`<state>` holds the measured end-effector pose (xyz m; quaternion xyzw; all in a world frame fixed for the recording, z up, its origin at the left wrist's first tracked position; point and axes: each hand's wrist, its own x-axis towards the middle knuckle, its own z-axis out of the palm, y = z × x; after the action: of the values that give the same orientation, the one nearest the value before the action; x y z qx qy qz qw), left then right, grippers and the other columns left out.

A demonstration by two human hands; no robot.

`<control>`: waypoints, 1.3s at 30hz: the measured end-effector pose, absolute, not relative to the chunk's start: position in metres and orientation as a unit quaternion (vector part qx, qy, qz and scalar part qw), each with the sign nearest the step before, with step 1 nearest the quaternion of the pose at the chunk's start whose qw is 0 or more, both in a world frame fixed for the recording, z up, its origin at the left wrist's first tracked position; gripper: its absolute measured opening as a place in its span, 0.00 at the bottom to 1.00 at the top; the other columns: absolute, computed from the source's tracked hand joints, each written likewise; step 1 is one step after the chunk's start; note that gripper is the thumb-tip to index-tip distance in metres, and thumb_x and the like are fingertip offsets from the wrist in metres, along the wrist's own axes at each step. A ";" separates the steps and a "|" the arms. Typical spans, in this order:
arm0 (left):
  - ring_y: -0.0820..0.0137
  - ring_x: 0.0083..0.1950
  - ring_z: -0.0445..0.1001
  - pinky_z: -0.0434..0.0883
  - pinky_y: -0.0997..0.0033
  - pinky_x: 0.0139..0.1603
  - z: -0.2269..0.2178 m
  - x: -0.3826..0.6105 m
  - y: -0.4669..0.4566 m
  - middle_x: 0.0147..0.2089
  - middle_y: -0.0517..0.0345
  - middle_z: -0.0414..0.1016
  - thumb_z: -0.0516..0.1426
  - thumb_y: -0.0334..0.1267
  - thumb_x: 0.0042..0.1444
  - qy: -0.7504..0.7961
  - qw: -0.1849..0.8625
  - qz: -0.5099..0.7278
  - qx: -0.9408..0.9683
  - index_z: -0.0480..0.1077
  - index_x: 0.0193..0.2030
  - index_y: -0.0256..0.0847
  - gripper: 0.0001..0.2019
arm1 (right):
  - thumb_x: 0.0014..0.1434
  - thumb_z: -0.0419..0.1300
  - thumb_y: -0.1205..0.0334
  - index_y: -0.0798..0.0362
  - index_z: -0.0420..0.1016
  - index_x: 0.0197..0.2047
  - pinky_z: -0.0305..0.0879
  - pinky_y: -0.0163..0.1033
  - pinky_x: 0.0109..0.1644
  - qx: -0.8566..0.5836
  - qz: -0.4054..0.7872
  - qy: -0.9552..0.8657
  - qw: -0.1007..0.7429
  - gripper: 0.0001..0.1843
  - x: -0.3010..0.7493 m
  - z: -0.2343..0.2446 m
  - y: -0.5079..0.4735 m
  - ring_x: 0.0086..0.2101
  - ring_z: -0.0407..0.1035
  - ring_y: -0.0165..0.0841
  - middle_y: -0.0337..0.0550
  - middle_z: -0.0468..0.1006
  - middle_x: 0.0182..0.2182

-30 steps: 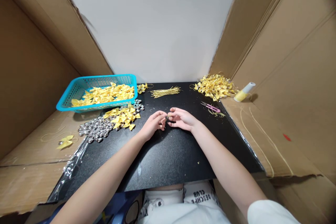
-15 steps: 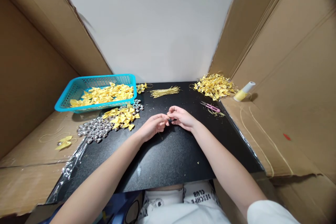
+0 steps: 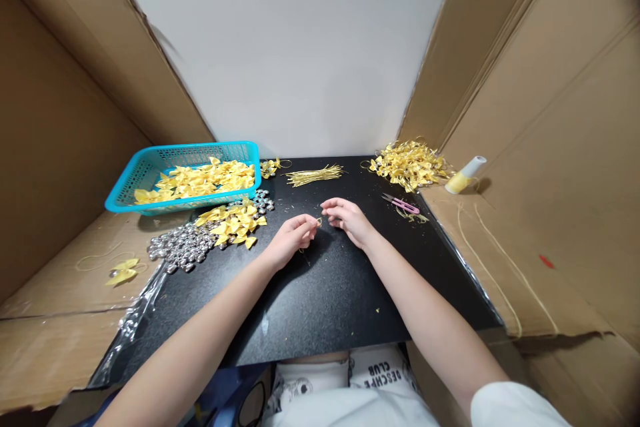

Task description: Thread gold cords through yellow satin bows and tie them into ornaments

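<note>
My left hand (image 3: 295, 237) is closed in a pinch on a thin gold cord (image 3: 319, 221), whose small loop sticks out past the fingertips. A loose end of it hangs below the fingers over the black tabletop (image 3: 320, 313). Just to the right, my right hand (image 3: 350, 221) is apart from the cord, its fingers slightly bent and spread with nothing visible in them. Beyond both hands lies a bundle of gold cords (image 3: 315, 175). Silver bells (image 3: 180, 247) and yellow bows (image 3: 235, 221) are heaped left of my left hand.
A blue basket (image 3: 120, 188) of yellow bows stands at the back left. Pink thread snips (image 3: 403, 205) lie right of my right hand, near a pile of corded yellow bows (image 3: 410, 163). A thread spool (image 3: 465, 175) is on cardboard at right. Cardboard walls flank the table.
My right hand has come away from the left, and its fingers have opened. The cord's small loop now shows at my left fingertips.
</note>
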<state>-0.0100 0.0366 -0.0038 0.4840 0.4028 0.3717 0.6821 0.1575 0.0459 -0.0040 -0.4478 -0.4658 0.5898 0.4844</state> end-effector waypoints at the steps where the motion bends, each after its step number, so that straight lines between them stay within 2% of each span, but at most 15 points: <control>1: 0.83 0.20 0.51 0.47 0.81 0.20 -0.004 -0.010 0.037 0.21 0.67 0.60 0.65 0.47 0.44 0.404 0.680 0.373 0.484 0.68 0.30 0.35 0.17 | 0.47 0.62 0.61 0.52 0.75 0.33 0.61 0.33 0.34 -0.448 0.565 -0.482 0.498 0.09 0.158 -0.005 0.047 0.27 0.64 0.25 0.36 0.75 0.29; 6: 0.83 0.20 0.50 0.47 0.81 0.20 -0.008 -0.012 0.039 0.21 0.68 0.59 0.64 0.47 0.45 0.403 0.676 0.376 0.488 0.67 0.28 0.36 0.16 | 0.43 0.69 0.61 0.52 0.79 0.30 0.61 0.37 0.37 -0.437 0.455 -0.581 0.514 0.08 0.159 -0.006 0.045 0.30 0.66 0.29 0.39 0.77 0.31; 10: 0.83 0.20 0.49 0.46 0.81 0.20 -0.011 -0.013 0.040 0.20 0.70 0.55 0.63 0.47 0.46 0.402 0.676 0.375 0.490 0.66 0.28 0.37 0.16 | 0.47 0.67 0.63 0.52 0.80 0.27 0.62 0.38 0.39 -0.428 0.403 -0.629 0.509 0.02 0.157 -0.010 0.045 0.32 0.68 0.31 0.40 0.77 0.30; 13: 0.82 0.19 0.47 0.46 0.81 0.20 -0.012 -0.013 0.040 0.19 0.71 0.51 0.63 0.47 0.46 0.405 0.675 0.374 0.491 0.66 0.29 0.37 0.16 | 0.50 0.65 0.63 0.53 0.78 0.26 0.63 0.37 0.37 -0.426 0.384 -0.646 0.504 0.03 0.156 -0.014 0.047 0.31 0.67 0.30 0.40 0.76 0.30; 17: 0.83 0.18 0.45 0.45 0.81 0.19 -0.011 -0.012 0.039 0.19 0.73 0.48 0.64 0.48 0.45 0.413 0.670 0.370 0.493 0.67 0.30 0.37 0.16 | 0.52 0.62 0.63 0.54 0.76 0.27 0.62 0.36 0.37 -0.428 0.372 -0.657 0.497 0.05 0.157 -0.016 0.048 0.30 0.66 0.29 0.40 0.75 0.30; 26: 0.83 0.17 0.44 0.43 0.81 0.18 -0.009 -0.013 0.038 0.17 0.74 0.48 0.66 0.53 0.42 0.424 0.666 0.363 0.495 0.68 0.32 0.38 0.21 | 0.54 0.62 0.60 0.54 0.76 0.28 0.62 0.35 0.35 -0.416 0.393 -0.668 0.476 0.07 0.156 -0.013 0.046 0.29 0.65 0.28 0.39 0.75 0.31; 39: 0.82 0.15 0.44 0.41 0.77 0.18 -0.007 -0.015 0.038 0.12 0.74 0.48 0.68 0.52 0.39 0.468 0.641 0.364 0.488 0.75 0.32 0.35 0.21 | 0.53 0.62 0.59 0.53 0.76 0.28 0.63 0.36 0.35 -0.413 0.410 -0.666 0.467 0.07 0.158 -0.007 0.045 0.30 0.67 0.29 0.39 0.76 0.30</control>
<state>-0.0146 0.0381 -0.0068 0.4875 0.4682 0.3640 0.6407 0.1577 0.0452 -0.0074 -0.4129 -0.6656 0.4102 0.4672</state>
